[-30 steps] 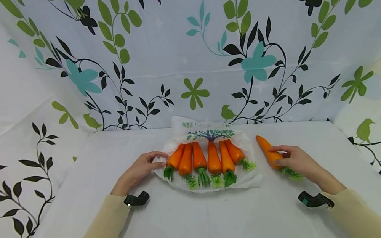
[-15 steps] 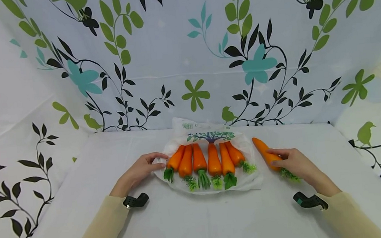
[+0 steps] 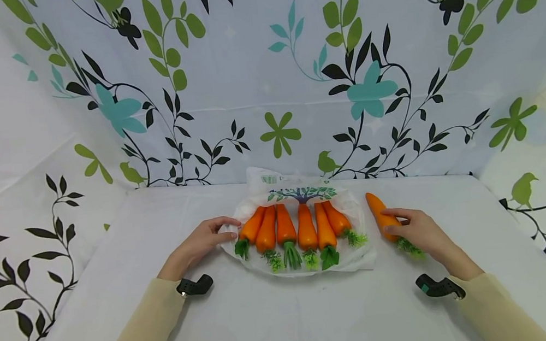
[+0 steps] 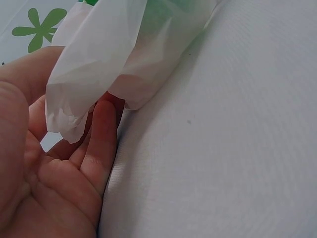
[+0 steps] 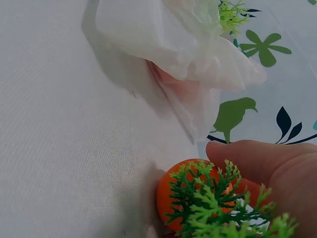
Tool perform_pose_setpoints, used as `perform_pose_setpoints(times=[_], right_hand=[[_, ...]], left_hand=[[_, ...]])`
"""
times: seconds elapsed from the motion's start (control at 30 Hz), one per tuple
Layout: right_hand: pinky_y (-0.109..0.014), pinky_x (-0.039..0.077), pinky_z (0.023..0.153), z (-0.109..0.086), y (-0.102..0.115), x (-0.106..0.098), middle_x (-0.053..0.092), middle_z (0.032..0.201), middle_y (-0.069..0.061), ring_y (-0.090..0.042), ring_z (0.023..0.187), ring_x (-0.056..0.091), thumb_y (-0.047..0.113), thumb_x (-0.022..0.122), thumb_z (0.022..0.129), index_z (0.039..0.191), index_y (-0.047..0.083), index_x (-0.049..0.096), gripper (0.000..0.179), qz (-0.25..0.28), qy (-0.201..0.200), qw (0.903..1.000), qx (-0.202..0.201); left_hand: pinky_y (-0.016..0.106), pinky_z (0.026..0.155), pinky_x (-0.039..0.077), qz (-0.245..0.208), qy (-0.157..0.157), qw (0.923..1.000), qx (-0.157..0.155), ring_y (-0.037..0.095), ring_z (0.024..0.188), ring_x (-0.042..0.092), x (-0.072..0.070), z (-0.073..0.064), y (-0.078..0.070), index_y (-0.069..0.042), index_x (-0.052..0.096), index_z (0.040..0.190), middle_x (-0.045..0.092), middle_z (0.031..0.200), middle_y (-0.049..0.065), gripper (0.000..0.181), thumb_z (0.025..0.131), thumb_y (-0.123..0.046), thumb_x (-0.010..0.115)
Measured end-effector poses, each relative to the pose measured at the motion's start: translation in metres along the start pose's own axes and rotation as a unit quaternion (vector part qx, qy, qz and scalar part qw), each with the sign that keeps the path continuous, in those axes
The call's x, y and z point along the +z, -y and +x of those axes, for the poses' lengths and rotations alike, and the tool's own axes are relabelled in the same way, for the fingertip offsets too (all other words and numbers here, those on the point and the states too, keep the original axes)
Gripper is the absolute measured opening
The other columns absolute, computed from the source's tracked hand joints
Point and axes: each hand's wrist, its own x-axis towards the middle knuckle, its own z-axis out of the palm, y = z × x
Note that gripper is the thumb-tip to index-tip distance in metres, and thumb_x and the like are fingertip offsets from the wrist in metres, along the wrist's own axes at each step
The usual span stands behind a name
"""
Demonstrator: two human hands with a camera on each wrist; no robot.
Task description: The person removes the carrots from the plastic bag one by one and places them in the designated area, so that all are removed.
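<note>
A white plastic bag (image 3: 355, 257) with a tree print lies flat at the middle of the table, and several orange toy carrots (image 3: 285, 223) rest side by side on it, leafy ends toward me. My left hand (image 3: 198, 242) holds the bag's left edge; in the left wrist view the crumpled bag edge (image 4: 94, 69) sits between thumb and fingers. To the right of the bag, my right hand (image 3: 419, 228) grips one more carrot (image 3: 377, 207), its thin tip pointing away. Feathery green leaves (image 5: 208, 208) cover part of that carrot's thick end in the right wrist view.
A white cloth covers the table (image 3: 287, 323). Behind it hangs a curtain (image 3: 245, 85) printed with leaves and birds. Each wrist wears a black camera band, the left one (image 3: 195, 285) and the right one (image 3: 439, 287).
My right hand and its carrot have shifted slightly left, and the carrot now points more straight away from me. The left hand, the bag and the carrots on it have stayed in place.
</note>
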Motion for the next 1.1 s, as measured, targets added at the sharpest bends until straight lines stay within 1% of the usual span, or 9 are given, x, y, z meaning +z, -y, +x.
perform_pose_setpoints(times=[0.13,0.33,0.47,0.63,0.73,0.8,0.93,1.1], right_hand=[[-0.055,0.049,0.093,-0.001,0.004,0.0,0.052,0.137,-0.029,-0.043,0.117,0.053,0.026,0.068,0.094,0.14,0.003,0.056,0.053,-0.002,0.004,1.0,0.007],[-0.057,0.048,0.094,-0.002,0.007,-0.002,0.052,0.136,-0.03,-0.045,0.117,0.053,0.024,0.069,0.093,0.138,0.003,0.057,0.051,-0.005,0.008,0.9999,0.009],[-0.057,0.048,0.094,-0.004,0.009,-0.002,0.053,0.135,-0.03,-0.045,0.118,0.053,0.024,0.069,0.093,0.137,0.003,0.059,0.049,-0.011,0.006,0.9999,0.009],[-0.056,0.05,0.092,-0.005,0.008,-0.004,0.055,0.133,-0.03,-0.044,0.114,0.055,0.027,0.069,0.093,0.136,0.004,0.059,0.05,-0.012,0.005,0.9999,0.008],[-0.055,0.05,0.091,-0.005,0.005,-0.006,0.057,0.131,-0.029,-0.041,0.112,0.057,0.028,0.068,0.093,0.137,0.005,0.059,0.05,-0.015,0.0,0.9999,0.003],[-0.055,0.05,0.092,-0.005,0.004,-0.007,0.058,0.131,-0.027,-0.04,0.111,0.057,0.028,0.068,0.094,0.138,0.006,0.058,0.05,-0.014,-0.005,0.9999,-0.001],[-0.057,0.049,0.092,-0.008,0.005,-0.011,0.057,0.133,-0.027,-0.043,0.115,0.056,0.028,0.067,0.094,0.138,0.005,0.058,0.05,-0.013,-0.019,0.9996,-0.017],[-0.061,0.046,0.095,-0.012,0.011,-0.015,0.056,0.134,-0.028,-0.047,0.122,0.05,0.025,0.065,0.096,0.138,0.005,0.057,0.048,-0.014,-0.033,0.9988,-0.033]], left_hand=[[0.058,0.116,0.014,-0.005,0.002,1.0,0.001,0.034,0.135,0.031,0.0,0.001,0.001,-0.014,0.069,0.123,0.049,0.144,0.011,0.035,0.09,-0.024,0.074],[0.058,0.115,0.015,-0.006,0.002,1.0,0.001,0.033,0.133,0.032,0.0,0.001,0.002,-0.015,0.069,0.123,0.05,0.143,0.011,0.034,0.09,-0.024,0.074],[0.059,0.115,0.015,-0.007,0.002,1.0,0.002,0.033,0.133,0.032,0.0,0.002,0.004,-0.014,0.069,0.123,0.05,0.143,0.011,0.035,0.09,-0.024,0.074],[0.058,0.115,0.015,-0.013,0.001,0.9999,-0.001,0.033,0.133,0.032,0.0,0.001,0.003,-0.014,0.069,0.123,0.05,0.143,0.011,0.035,0.09,-0.024,0.074],[0.058,0.116,0.014,-0.011,-0.002,0.9999,-0.001,0.033,0.134,0.032,0.001,0.0,0.002,-0.014,0.069,0.122,0.051,0.143,0.011,0.034,0.09,-0.023,0.074],[0.058,0.115,0.016,-0.01,-0.003,0.9999,-0.001,0.033,0.133,0.032,0.0,0.0,0.003,-0.013,0.069,0.123,0.051,0.142,0.01,0.034,0.09,-0.023,0.074],[0.056,0.114,0.018,-0.007,-0.002,1.0,-0.003,0.032,0.131,0.033,0.0,0.002,0.004,-0.013,0.068,0.123,0.051,0.141,0.01,0.034,0.09,-0.023,0.074],[0.057,0.115,0.016,-0.006,-0.001,1.0,-0.004,0.032,0.133,0.032,-0.001,0.003,0.003,-0.014,0.068,0.123,0.051,0.142,0.01,0.034,0.09,-0.023,0.074]])
